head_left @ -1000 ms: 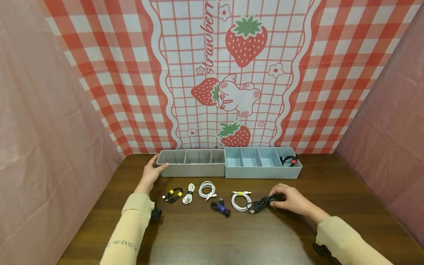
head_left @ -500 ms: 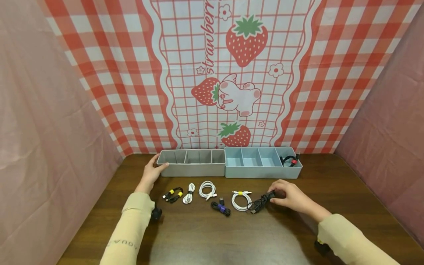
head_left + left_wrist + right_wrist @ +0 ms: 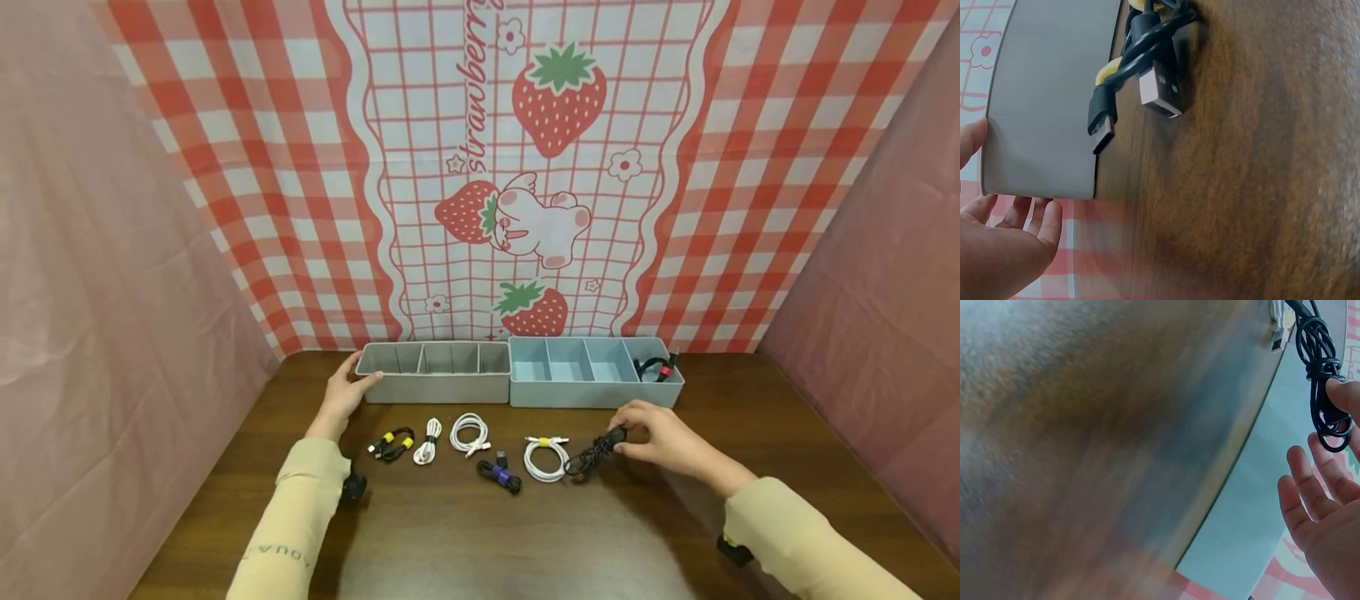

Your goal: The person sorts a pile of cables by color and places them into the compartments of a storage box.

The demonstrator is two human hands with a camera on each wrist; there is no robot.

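My left hand [image 3: 342,400] holds the left end of a grey divided organizer box [image 3: 438,387], thumb at its front rim and fingers against the end wall. Between thumb and fingers, my right hand [image 3: 660,435] pinches a coiled black cable [image 3: 592,457] by one end. In the right wrist view the bundled cable [image 3: 1319,369] hangs from the thumb and index finger, the other fingers spread loosely. A white cable with a yellow tie [image 3: 546,460] lies just left of it. Behind the right hand stands a light blue divided box [image 3: 592,395].
A black cable with yellow ties [image 3: 392,444], a white cable with a black tie [image 3: 427,442], a coiled white cable [image 3: 469,435] and a black cable with a purple tie [image 3: 498,473] lie before the boxes. A red-tied black cable [image 3: 658,367] sits in the blue box's rightmost compartment.
My right hand has moved slightly away from me, raising the black cable and drawing it off the white coil's edge. The left hand stays on the grey box.
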